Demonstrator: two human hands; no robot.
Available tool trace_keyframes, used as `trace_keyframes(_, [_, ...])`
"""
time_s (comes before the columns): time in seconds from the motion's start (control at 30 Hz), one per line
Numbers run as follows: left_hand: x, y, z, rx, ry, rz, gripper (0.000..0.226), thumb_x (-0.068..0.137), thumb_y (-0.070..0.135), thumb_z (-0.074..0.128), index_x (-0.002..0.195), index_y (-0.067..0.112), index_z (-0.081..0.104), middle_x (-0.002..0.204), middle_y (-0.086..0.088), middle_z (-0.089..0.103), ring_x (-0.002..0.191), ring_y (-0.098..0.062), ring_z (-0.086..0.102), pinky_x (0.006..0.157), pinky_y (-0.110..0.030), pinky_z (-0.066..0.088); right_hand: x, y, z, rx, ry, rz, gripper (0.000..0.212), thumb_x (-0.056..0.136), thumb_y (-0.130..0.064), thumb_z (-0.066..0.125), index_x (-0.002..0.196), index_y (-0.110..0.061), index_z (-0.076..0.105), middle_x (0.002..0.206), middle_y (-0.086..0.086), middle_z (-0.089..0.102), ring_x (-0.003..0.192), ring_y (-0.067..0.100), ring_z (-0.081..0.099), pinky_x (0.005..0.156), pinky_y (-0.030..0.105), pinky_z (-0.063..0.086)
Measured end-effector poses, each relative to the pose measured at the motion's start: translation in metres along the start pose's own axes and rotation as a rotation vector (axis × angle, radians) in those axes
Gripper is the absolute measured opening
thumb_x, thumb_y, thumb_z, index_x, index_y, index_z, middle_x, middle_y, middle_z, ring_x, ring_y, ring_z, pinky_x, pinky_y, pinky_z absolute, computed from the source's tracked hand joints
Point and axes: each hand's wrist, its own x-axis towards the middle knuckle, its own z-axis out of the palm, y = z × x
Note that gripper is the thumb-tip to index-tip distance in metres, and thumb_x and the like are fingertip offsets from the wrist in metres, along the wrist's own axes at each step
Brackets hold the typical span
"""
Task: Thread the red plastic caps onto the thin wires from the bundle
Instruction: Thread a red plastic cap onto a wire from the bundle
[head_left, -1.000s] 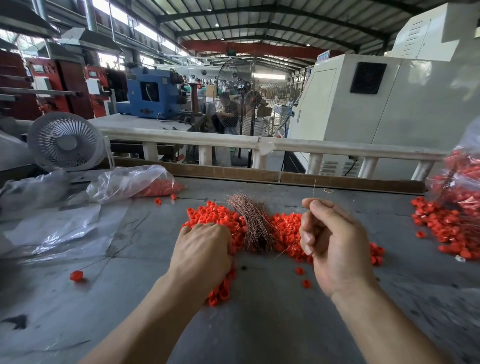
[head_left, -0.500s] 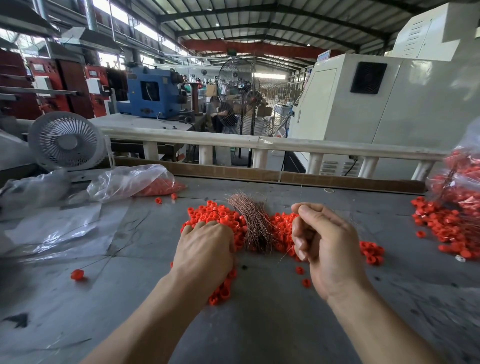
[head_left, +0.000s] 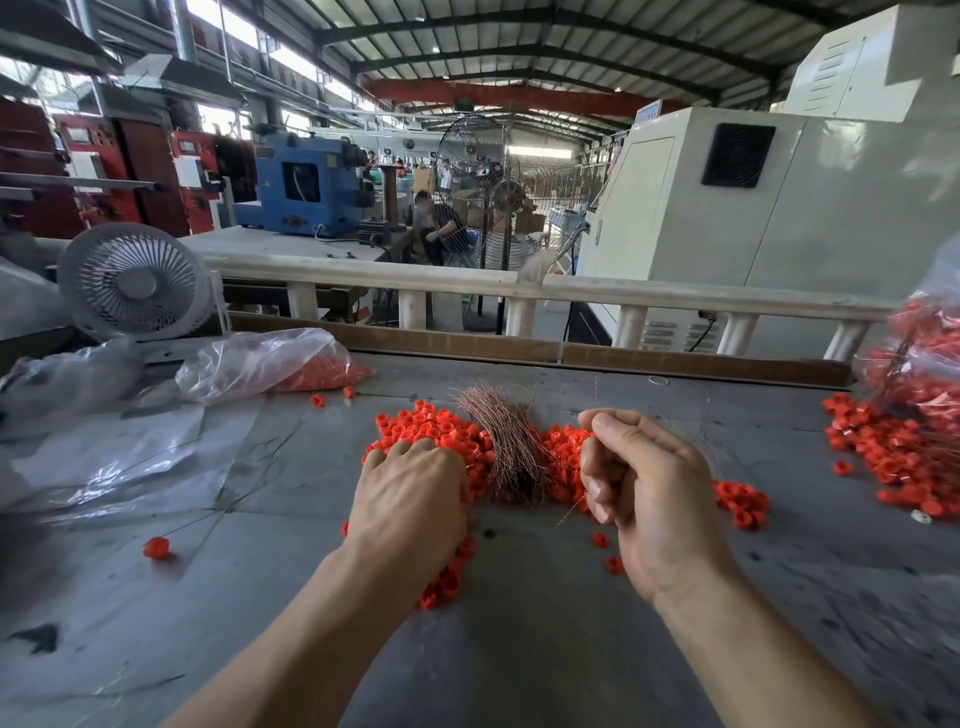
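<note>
**Q:** Head view: state the position of each hand and its grip.

**A:** The left hand (head_left: 410, 499) lies palm down on the near left part of the pile of red plastic caps (head_left: 431, 434), fingers bent over the caps. Whether a cap is held beneath them cannot be told. The right hand (head_left: 644, 488) is raised just right of the wire bundle (head_left: 511, 447), fingers curled toward the palm, thumb pressed against the forefinger at the top. A single thin wire (head_left: 596, 395) rises from that pinch; it is faint and hard to trace.

**Q:** Location of the task items?

**A:** The caps lie heaped on the grey table (head_left: 519, 649), directly ahead of both hands. The wire bundle, copper-coloured, lies across the middle of the heap and divides it into a left and a right portion. A few caps lie scattered near the right wrist, and one lone cap (head_left: 156, 547) lies well to the left.

**Q:** Other items in this view?

**A:** A second heap of caps (head_left: 893, 457) lies at the right edge of the table beside a clear bag of caps (head_left: 930, 364). At the rear left lies a plastic bag (head_left: 260, 364) part-filled with red caps, with a small white fan (head_left: 132, 283) behind it. A pale railing (head_left: 623, 293) runs behind the table.
</note>
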Motion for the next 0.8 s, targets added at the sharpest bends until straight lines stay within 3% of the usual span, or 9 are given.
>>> trace_keyframes(0.4, [-0.001, 0.003, -0.003, -0.084, 0.066, -0.007, 0.007, 0.087, 0.032, 0.063, 0.085, 0.027, 0.060, 0.089, 0.011, 0.062, 0.095, -0.015, 0.056, 0.093, -0.031, 0.038, 0.002, 0.002, -0.002, 0.000, -0.003, 0.014, 0.020, 0.099, -0.007, 0.056, 0.088, -0.006, 0.073, 0.064, 0.009, 0.058, 0.046, 0.015, 0.044, 0.040, 0.022, 0.029])
trace_keyframes(0.53, [-0.002, 0.007, -0.008, -0.154, 0.080, -0.015, 0.004, 0.083, 0.025, 0.062, 0.080, 0.024, 0.059, 0.078, 0.009, 0.065, 0.082, -0.015, 0.061, 0.084, -0.031, 0.043, 0.002, 0.003, -0.003, 0.001, -0.004, 0.014, 0.017, 0.098, -0.006, 0.057, 0.090, -0.004, 0.072, 0.064, 0.009, 0.057, 0.047, 0.016, 0.043, 0.039, 0.024, 0.027])
trace_keyframes(0.67, [-0.004, 0.012, -0.014, -0.224, 0.160, -0.012, 0.004, 0.084, 0.025, 0.063, 0.088, 0.028, 0.061, 0.081, 0.011, 0.064, 0.081, -0.012, 0.059, 0.071, -0.029, 0.040, 0.002, 0.004, -0.003, -0.008, -0.009, 0.011, 0.018, 0.097, -0.007, 0.058, 0.088, -0.006, 0.074, 0.064, 0.009, 0.058, 0.047, 0.015, 0.044, 0.039, 0.024, 0.029])
trace_keyframes(0.8, [-0.003, 0.014, -0.015, -0.349, 0.234, 0.016, 0.013, 0.088, 0.028, 0.065, 0.097, 0.034, 0.059, 0.090, 0.017, 0.060, 0.080, -0.006, 0.057, 0.070, -0.028, 0.047, 0.003, 0.005, -0.003, -0.018, -0.012, 0.014, 0.018, 0.097, -0.009, 0.060, 0.086, -0.009, 0.075, 0.064, 0.008, 0.059, 0.047, 0.015, 0.045, 0.040, 0.023, 0.030])
